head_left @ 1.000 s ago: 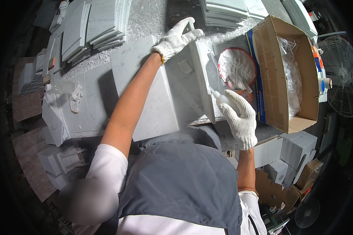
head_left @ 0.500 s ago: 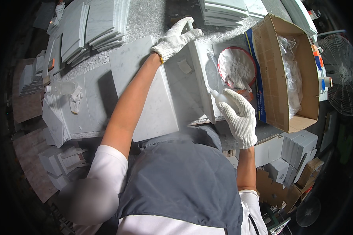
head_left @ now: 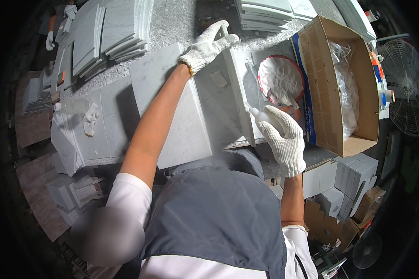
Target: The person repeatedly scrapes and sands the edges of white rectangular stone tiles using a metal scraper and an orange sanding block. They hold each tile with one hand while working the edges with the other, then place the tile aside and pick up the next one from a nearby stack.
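My left hand (head_left: 209, 48), in a white knit glove, grips the far end of a white marble tile (head_left: 239, 95) that stands on its edge. My right hand (head_left: 285, 142), gloved too, is closed round a small white squeeze bottle (head_left: 261, 117). The bottle's thin nozzle meets the standing tile's right side near its close end; the exact contact is too small to tell. Under my left forearm lies a larger marble slab (head_left: 179, 116). A small white scrap (head_left: 218, 79) rests between that slab and the standing tile.
A red-rimmed bowl of white powder (head_left: 280, 81) sits right of the tile, before a cardboard box (head_left: 323, 83) holding clear plastic. Tile stacks (head_left: 123, 28) line the back. A clear bottle (head_left: 73, 106) lies at left. A fan (head_left: 405, 88) stands far right. A co-worker's gloved hand (head_left: 50, 41) shows far left.
A co-worker's gloved hand has come into view at the far left. My own hands, the tile and the squeeze bottle stay almost where they were.
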Demonstrator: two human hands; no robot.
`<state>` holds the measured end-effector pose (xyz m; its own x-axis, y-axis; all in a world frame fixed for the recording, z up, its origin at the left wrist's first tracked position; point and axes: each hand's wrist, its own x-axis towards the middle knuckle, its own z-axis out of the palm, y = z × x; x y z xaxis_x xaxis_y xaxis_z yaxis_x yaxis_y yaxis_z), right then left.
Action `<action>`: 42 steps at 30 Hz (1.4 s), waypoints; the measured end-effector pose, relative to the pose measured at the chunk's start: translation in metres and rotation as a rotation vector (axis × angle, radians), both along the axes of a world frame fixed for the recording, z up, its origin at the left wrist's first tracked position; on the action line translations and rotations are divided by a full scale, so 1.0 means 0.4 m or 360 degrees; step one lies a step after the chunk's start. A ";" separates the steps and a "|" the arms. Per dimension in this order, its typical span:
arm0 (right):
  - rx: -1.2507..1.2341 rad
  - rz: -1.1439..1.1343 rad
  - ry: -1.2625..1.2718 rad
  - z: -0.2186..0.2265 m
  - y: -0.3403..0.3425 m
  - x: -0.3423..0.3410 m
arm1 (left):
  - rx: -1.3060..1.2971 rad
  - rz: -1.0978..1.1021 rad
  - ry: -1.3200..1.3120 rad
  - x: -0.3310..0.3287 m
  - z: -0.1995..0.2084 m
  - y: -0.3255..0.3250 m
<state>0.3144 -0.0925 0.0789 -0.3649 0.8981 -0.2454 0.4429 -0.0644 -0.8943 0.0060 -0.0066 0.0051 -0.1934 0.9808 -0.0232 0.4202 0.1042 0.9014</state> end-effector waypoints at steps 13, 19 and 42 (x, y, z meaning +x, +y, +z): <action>-0.0474 -0.0266 0.0691 -0.032 -0.035 0.106 | 0.0143 0.0026 -0.0372 0.005 -0.037 0.019; -0.0504 -0.0706 0.1141 -0.128 -0.051 0.252 | 0.0203 0.0035 -0.0035 -0.012 -0.050 0.025; 0.0203 -0.1262 -0.0683 -0.435 -0.004 0.276 | 0.0108 -0.0032 -0.0055 -0.017 -0.038 0.022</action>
